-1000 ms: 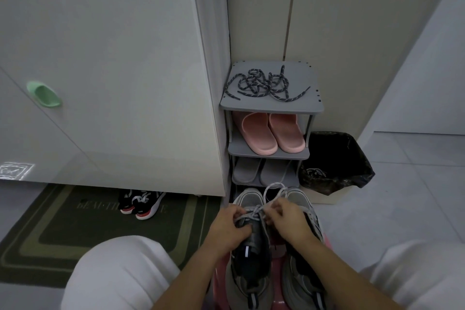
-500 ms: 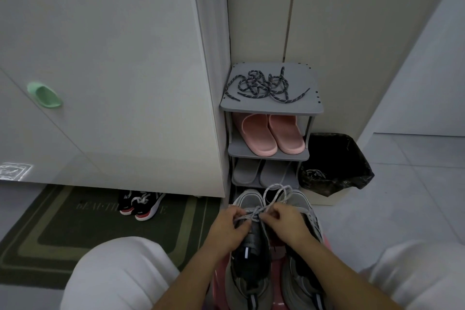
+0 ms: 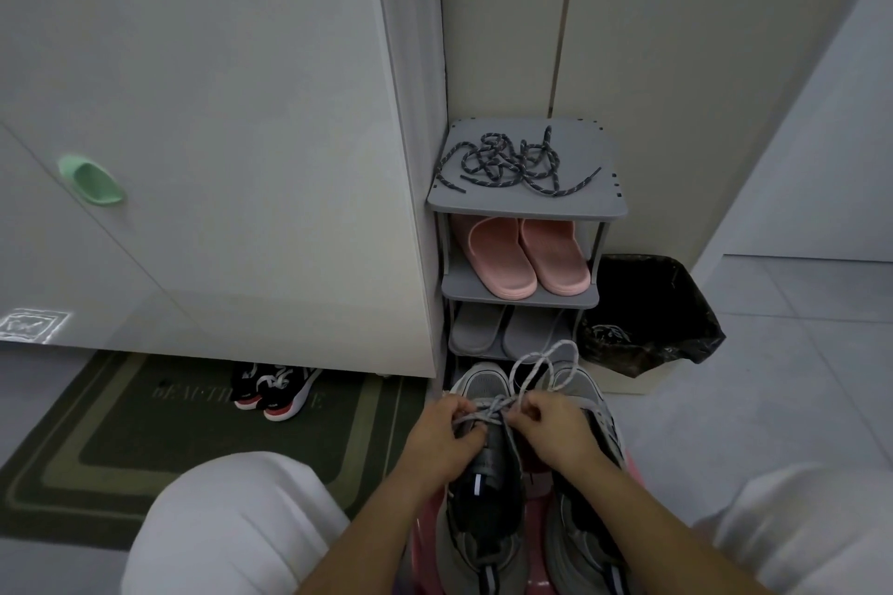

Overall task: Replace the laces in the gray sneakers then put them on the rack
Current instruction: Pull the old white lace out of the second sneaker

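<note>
Gray sneakers (image 3: 483,493) are set side by side on a pink surface (image 3: 536,517), toes toward the rack (image 3: 526,204) just ahead and between the person's knees. The step in hand is judged to be the tying of the fresh pale lace (image 3: 564,346) on the sneaker at the person's left. The lace is crossed over the tongue, and two loose loops are thrown forward over the toes. Whether the other sneaker is fully laced cannot be told, since it is partly hidden by the right hand (image 3: 555,430).

A tangle of dark laces (image 3: 512,162), presumably the old ones, is laid on the top shelf. The two shelves below are taken by pink slippers (image 3: 526,256) and gray slippers (image 3: 507,329).

For the next move, an even outward pull on both strands is called for, so that the knot is drawn snug without the loops being lost. Room on the rack must then be found, and the top shelf seems likeliest once the dark laces are shifted.

The left hand (image 3: 444,437) is held knuckles up at the left of the crossing, fingers curled, with a strand pinched. The right hand is mirrored just beside it, and its strand is likewise pinched between curled fingers and thumb. Both forearms are brought in from the lower edge and angled toward each other.
</note>
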The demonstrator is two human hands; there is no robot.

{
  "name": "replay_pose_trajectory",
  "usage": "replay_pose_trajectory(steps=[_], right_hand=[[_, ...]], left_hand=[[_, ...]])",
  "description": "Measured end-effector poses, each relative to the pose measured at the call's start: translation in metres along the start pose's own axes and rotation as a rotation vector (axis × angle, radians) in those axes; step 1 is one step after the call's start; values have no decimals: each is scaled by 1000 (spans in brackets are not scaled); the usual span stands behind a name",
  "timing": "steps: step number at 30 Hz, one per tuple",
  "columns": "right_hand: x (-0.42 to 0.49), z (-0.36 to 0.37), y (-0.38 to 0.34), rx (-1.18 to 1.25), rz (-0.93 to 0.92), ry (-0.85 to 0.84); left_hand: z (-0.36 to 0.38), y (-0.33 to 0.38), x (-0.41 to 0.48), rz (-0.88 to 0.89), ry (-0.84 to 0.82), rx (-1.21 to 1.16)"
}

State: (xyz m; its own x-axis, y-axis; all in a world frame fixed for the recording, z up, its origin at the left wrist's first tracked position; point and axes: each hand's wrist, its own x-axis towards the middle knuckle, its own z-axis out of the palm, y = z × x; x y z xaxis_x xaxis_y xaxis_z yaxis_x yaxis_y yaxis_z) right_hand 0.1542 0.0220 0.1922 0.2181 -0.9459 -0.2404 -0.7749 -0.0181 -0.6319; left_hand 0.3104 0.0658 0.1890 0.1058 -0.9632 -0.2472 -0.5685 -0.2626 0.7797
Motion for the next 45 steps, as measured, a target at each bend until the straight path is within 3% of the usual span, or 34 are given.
replay_pose_trajectory(steps=[2, 5, 7, 9, 12, 15, 22, 24, 28, 32, 34, 37, 39, 45], right_hand=[[1, 0, 0, 14, 37, 10], [1, -2, -3, 516, 195, 146], [0, -4, -3, 658, 234, 250], [-1, -3, -2, 556, 166, 239], [-5, -2, -3, 225, 27, 53], [-1, 0, 0, 52, 7, 20], [-4, -1, -3, 526, 134, 193], [-3, 1, -2, 485, 89, 184], [-2, -1, 0, 184, 3, 26], [-2, -1, 1, 70, 0, 28], [-1, -1, 1, 182, 54, 60], [1, -1, -1, 607, 168, 181], [2, -3, -2, 719, 198, 219], [1, -1, 1, 104, 43, 0]], left_hand=[[-1, 0, -1, 0, -4, -12], [-2, 2, -3, 11, -4, -25], [-3, 4, -4, 14, -6, -36], [-4, 5, -5, 13, -10, -42], [-3, 6, -6, 25, -2, -29], [-3, 6, -5, 20, 2, -20], [-2, 3, -5, -2, 0, -24], [-2, 3, -5, -7, 0, -21], [-1, 4, -4, 6, 13, 0], [-1, 5, -4, 8, 16, 12], [-2, 5, -5, 7, 12, 3], [-2, 5, -6, 0, -3, -11], [-2, 5, -7, -12, -14, -17], [-2, 6, -7, 0, 7, -16]])
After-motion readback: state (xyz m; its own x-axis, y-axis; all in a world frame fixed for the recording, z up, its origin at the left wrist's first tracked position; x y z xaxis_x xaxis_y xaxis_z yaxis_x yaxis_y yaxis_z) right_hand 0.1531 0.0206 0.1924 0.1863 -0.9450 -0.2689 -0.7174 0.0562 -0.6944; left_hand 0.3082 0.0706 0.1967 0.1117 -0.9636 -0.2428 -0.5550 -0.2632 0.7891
